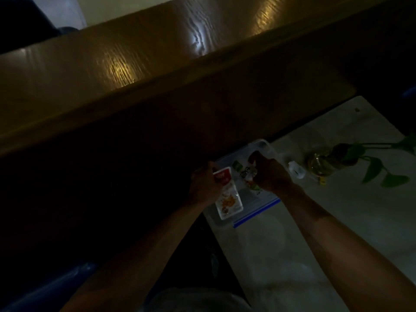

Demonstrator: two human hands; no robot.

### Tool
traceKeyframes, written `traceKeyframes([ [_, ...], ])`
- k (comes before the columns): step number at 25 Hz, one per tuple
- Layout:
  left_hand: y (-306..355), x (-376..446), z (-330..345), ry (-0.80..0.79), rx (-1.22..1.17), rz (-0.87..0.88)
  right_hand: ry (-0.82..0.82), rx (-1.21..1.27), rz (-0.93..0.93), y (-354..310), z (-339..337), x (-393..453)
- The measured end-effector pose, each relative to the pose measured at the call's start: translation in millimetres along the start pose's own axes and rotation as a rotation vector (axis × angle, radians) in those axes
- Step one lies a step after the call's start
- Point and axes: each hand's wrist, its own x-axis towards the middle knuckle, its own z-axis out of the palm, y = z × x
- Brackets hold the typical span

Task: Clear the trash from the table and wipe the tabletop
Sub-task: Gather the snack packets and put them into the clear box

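Note:
The scene is very dim. My left hand [206, 184] grips the top of a red-and-white snack packet [228, 199], which hangs over a clear plastic box [263, 146] with a blue-edged rim. My right hand [269, 174] is closed on a green-and-white wrapper [242, 172] just above the same box. The box sits at the near-left edge of a pale tabletop [337, 221], beside the dark wooden panel.
A tall brown wooden panel [135, 70] fills the left and top. On the pale tabletop stand a small white bottle [296, 170] and a glass vase with a green trailing plant [324, 164]. A blue object [51, 287] lies at the lower left.

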Motion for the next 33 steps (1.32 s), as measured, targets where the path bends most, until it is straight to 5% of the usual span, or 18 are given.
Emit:
traceKeyframes([
  [9,-1.7,21.3,38.1,-0.071,0.285,-0.109,-0.020,-0.104,0.151,15.1,41.5,21.8],
  [17,-10.2,16.4,49.2,0.064,0.614,0.070,0.066,-0.196,0.187,25.4,54.9,16.9],
  [25,-23.4,21.6,48.1,-0.005,0.959,0.175,0.096,-0.293,0.083,37.4,60.2,14.7],
  [30,-26.8,18.6,40.8,0.037,1.146,0.275,0.122,-0.379,-0.181,36.1,62.1,10.4],
  [33,-43.5,12.5,49.3,-0.174,0.948,0.351,0.012,-0.435,-0.208,36.5,67.3,6.0],
])
